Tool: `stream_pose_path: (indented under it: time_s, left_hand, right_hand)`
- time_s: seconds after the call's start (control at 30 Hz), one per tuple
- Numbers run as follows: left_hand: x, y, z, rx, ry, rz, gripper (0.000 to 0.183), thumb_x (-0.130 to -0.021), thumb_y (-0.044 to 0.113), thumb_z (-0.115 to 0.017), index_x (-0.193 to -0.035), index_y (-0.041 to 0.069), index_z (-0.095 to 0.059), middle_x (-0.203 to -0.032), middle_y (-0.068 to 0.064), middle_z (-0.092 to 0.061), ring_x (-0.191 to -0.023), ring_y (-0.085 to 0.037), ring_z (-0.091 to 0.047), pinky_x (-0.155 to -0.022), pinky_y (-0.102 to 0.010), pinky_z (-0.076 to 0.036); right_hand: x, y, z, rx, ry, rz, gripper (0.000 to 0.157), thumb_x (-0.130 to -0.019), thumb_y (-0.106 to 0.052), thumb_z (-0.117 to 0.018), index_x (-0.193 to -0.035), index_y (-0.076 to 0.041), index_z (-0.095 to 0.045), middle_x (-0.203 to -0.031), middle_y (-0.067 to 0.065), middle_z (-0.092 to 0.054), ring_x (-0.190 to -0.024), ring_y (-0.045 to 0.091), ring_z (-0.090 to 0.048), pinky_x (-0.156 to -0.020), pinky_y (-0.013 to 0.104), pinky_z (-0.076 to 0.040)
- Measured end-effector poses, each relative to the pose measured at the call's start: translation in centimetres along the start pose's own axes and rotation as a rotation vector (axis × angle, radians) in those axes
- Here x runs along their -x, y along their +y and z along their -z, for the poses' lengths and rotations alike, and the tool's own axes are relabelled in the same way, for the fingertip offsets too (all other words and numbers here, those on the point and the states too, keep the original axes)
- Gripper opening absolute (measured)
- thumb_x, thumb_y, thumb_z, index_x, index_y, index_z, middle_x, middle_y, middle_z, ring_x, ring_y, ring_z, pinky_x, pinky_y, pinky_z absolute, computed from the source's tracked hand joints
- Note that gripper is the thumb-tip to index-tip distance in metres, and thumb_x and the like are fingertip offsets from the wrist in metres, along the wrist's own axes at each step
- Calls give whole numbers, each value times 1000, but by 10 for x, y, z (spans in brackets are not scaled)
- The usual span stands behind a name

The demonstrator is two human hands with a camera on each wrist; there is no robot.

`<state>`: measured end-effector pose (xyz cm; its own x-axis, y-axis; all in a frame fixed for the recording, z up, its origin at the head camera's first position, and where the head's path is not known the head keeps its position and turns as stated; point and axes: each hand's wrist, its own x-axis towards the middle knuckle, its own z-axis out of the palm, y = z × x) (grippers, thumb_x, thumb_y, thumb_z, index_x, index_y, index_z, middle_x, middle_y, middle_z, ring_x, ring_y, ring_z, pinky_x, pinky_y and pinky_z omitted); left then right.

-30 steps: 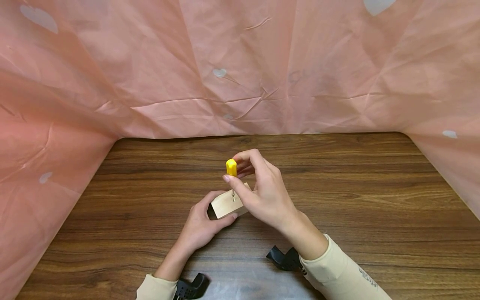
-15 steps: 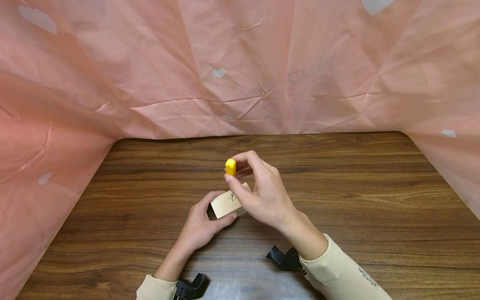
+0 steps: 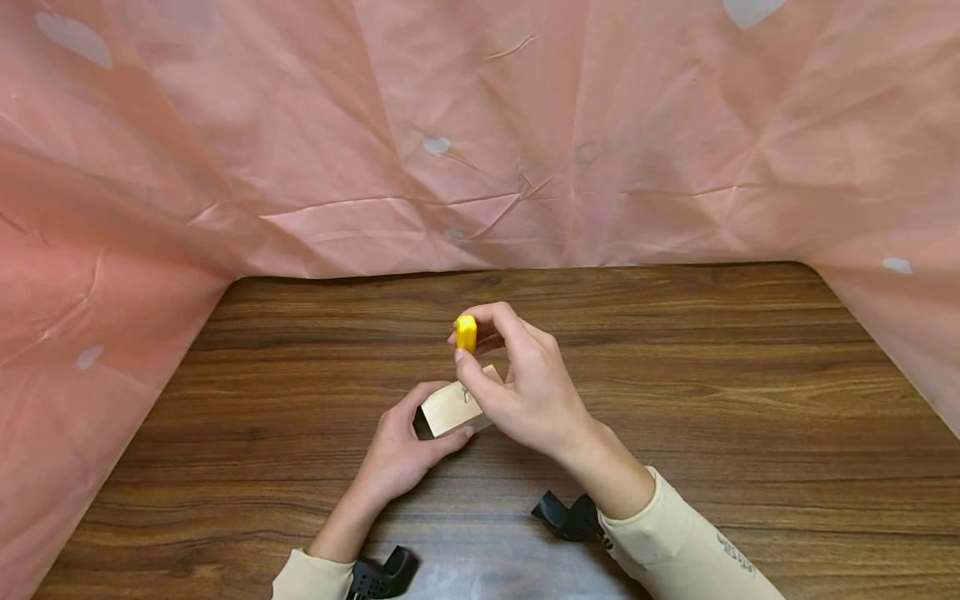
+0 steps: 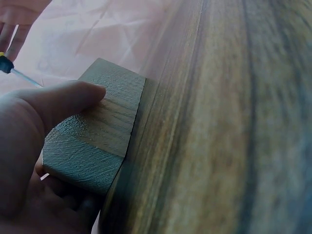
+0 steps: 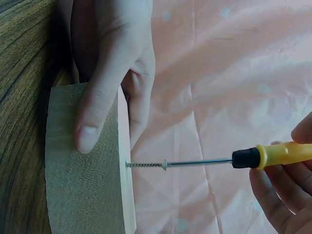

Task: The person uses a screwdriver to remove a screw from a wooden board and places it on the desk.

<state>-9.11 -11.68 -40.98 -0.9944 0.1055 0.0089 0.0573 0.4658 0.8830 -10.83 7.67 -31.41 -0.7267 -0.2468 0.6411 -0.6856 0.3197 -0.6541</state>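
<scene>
My right hand (image 3: 528, 383) pinches the yellow handle of a screwdriver (image 3: 466, 333) between thumb and fingertips. In the right wrist view the screwdriver (image 5: 246, 158) has a black collar and a thin metal shaft, its tip at the head of a screw (image 5: 145, 165). The threaded screw stands upright in the top face of a pale wooden block (image 5: 83, 161), with most of its length showing. My left hand (image 3: 401, 450) grips the block's left end, thumb along the near side, fingers behind. In the left wrist view the block (image 4: 117, 117) sits on the table.
A brown wood-grain table (image 3: 750, 375) lies under both hands. Pink cloth with white hearts (image 3: 480, 167) hangs behind it and at both sides. Black wrist mounts (image 3: 566, 517) sit at the cuffs of the beige sleeves.
The screwdriver's handle tilts slightly left, then back right, as the right hand's fingers shift around it. The left hand and the block stay in place.
</scene>
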Motion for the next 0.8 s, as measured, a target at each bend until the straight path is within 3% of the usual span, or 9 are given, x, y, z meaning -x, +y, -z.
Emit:
stream_pose_path:
  time_s: [0.17, 0.37, 0.57, 0.8]
  left_hand:
    - [0, 0, 0, -3, -1, 0, 54, -83, 26, -93, -132, 28, -72, -110, 0, -76, -99, -15, -64, -92, -37, -49]
    - [0, 1, 0, 2, -7, -4, 54, -83, 29, -93, -132, 29, -72, -112, 0, -76, -100, -15, -64, -92, -37, -48]
    - [0, 2, 0, -1, -9, -3, 53, -83, 30, -93, -132, 29, -72, -113, 0, -76, -101, -15, -64, -93, -38, -47]
    - [1, 3, 2, -5, -15, 1, 52, -84, 31, -92, -133, 31, -71, -115, 0, -76, -103, -15, -64, -94, -38, -47]
  right_hand:
    - [2, 0, -2, -6, 2, -17, 12, -96, -5, -68, -107, -9, -63, -98, 0, -71, -94, 12, -68, -81, 32, -55]
    - [2, 0, -3, 27, 27, 32, 9, -100, -11, -73, -108, -9, -68, -99, 0, -66, -88, 12, -61, -73, 25, -49]
    - [0, 0, -3, -36, 20, 46, 20, -97, -8, -78, -116, -6, -75, -101, 3, -62, -90, 11, -67, -80, 26, -62]
    - [0, 0, -4, -75, -27, 48, 34, -95, -6, -80, -128, -8, -76, -99, 3, -64, -89, 10, -69, -83, 24, -62]
